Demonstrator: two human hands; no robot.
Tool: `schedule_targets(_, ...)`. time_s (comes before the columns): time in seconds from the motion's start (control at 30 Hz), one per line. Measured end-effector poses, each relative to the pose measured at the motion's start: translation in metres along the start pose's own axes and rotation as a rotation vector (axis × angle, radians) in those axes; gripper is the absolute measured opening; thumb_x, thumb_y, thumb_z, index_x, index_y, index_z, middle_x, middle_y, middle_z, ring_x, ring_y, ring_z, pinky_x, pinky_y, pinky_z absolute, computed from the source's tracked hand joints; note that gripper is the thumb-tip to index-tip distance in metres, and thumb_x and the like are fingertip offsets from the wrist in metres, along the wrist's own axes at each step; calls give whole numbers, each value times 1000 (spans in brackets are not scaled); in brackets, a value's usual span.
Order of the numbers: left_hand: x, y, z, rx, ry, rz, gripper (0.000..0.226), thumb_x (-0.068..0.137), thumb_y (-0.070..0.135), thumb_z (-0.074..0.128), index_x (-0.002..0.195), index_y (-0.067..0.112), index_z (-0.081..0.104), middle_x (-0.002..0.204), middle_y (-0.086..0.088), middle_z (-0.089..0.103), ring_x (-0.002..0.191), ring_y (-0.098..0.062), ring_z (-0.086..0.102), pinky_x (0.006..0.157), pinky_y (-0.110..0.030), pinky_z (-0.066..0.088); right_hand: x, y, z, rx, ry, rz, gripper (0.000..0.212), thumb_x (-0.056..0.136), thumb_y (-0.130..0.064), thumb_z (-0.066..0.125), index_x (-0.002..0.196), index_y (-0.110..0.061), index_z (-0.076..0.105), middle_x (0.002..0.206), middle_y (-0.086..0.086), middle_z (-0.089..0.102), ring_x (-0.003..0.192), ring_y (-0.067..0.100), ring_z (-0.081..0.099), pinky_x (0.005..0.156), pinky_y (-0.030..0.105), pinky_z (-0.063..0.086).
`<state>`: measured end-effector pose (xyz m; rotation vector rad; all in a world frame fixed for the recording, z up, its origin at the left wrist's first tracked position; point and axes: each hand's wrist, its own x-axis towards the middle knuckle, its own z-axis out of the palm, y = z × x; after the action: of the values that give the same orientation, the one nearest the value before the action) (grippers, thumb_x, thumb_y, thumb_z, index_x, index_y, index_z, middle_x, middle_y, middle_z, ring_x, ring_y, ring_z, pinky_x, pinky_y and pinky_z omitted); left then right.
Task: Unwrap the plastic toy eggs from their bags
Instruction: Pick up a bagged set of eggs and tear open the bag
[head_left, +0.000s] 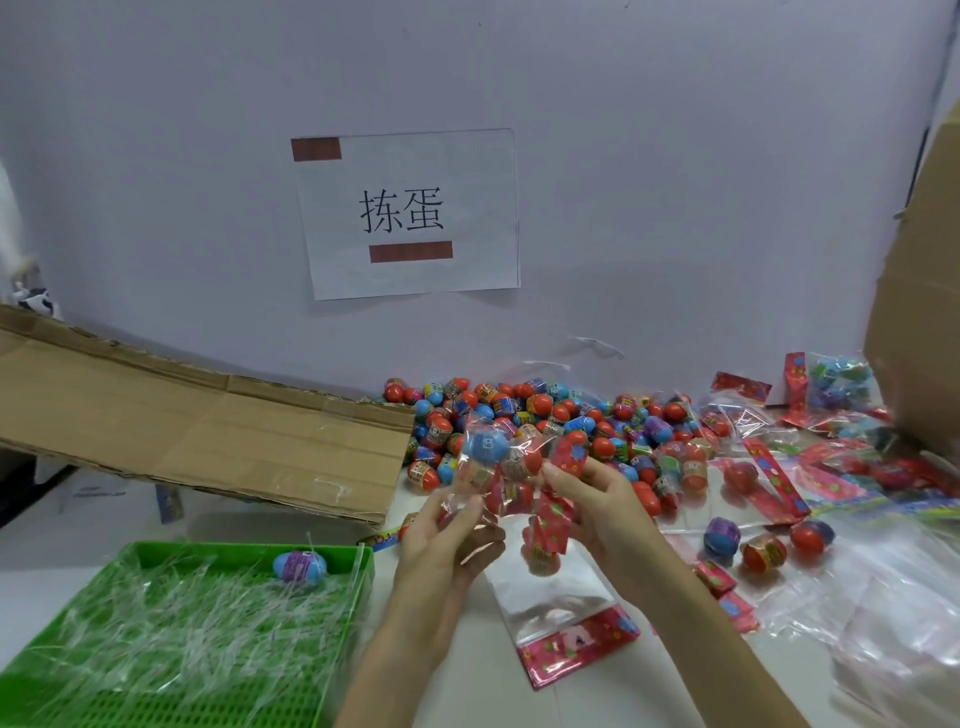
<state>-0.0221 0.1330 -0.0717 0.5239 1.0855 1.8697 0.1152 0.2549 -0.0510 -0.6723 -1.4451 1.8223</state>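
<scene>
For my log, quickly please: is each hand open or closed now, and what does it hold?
Left hand: closed, gripping the clear egg bag from below.
Right hand: closed, pinching the same bag's red header.

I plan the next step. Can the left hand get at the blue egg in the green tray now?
Likely yes, once freed: nothing stands between the left hand and the blue egg in the green tray, only loose plastic strips around it. But its fingers grip a bag.

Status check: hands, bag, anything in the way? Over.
Left hand and right hand both gripping one clear bag, eggs inside. Loose egg pile just behind. One blue egg in green tray.
</scene>
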Motion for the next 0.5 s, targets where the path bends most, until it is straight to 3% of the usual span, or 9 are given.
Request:
schedule_targets(0.07,-1,-1,2,12,2,36,51,79,20,75,127,8,63,83,-9,67,68,-16,66,67,-28,60,0,2,1,1,7,17,36,81,-31,78,112,-13,72,101,10,77,90,29,75,80,42,61)
schedule_targets(0.17,0,-2,2,42,18,82,47,83,8,72,129,11,60,75,-7,66,62,-13,61,63,-25,58,1,0,-1,-96,13,-26,22,88,-23,76,108,-15,69,97,8,74,83,22,73,75,36,61)
schedule_targets(0.3,-1,-2,1,106,0,94,44,92,-4,65,129,16,57,75,-9,66,58,-16,58,58,-25,56,-1,-9,-7,-130,8,-7,44,79,-41,78,117,-22,68,104,14,70,79,23,69,71,40,61)
schedule_targets(0.4,-5,0,4,99,-84,82,58,82,1,77,133,16,56,77,-11,65,59,-16,57,57,-25,54,-5,-14,-12,-251,-83,8,37,79,-50,76,110,-30,74,98,2,73,70,14,64,65,29,55)
schedule_targets(0.5,-5,1,7,71,-85,100,54,83,17,78,133,19,58,79,-10,64,64,-14,59,60,-28,54,-5,-15,-18,-303,-123,2,29,83,-49,77,104,-30,77,96,1,75,83,20,69,78,36,57)
